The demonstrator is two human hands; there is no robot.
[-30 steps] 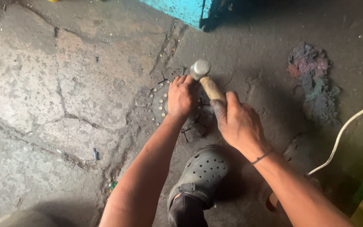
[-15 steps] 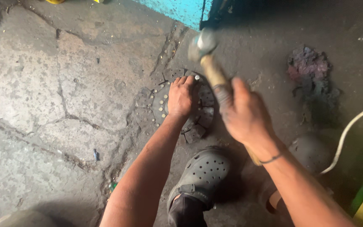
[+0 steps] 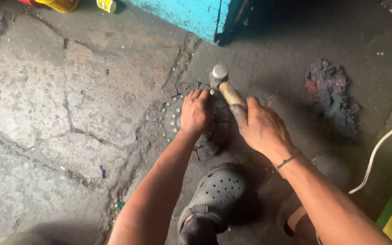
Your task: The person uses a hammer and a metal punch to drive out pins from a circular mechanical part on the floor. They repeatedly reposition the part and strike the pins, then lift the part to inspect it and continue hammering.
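Hammer point(image 3: 225, 86) dropped from raised to striking position. Right hand point(image 3: 259, 127) fingers wrapped round its wooden handle; head heavy, steel. Left hand point(image 3: 196, 111) fingers curled, pressing rigid disc point(image 3: 171, 120) on floor point(image 3: 69, 113).

- Hammer point(image 3: 225, 86): dull grey metal head, worn pale wooden handle, gripped in the right hand point(image 3: 262, 127).
- Round disc point(image 3: 178, 120) under the left hand point(image 3: 196, 111): dark, grimy metal with shiny rivet heads.
- Floor point(image 3: 69, 104): rough, cracked concrete, matt and dusty.
- Clog point(image 3: 216, 193) at 6 o'clock: matt grey perforated plastic.
- Rag point(image 3: 330, 97) at 3 o'clock: frayed, soiled cloth.
- Wall point(image 3: 191, 13) at 12 o'clock: chipped turquoise paint.
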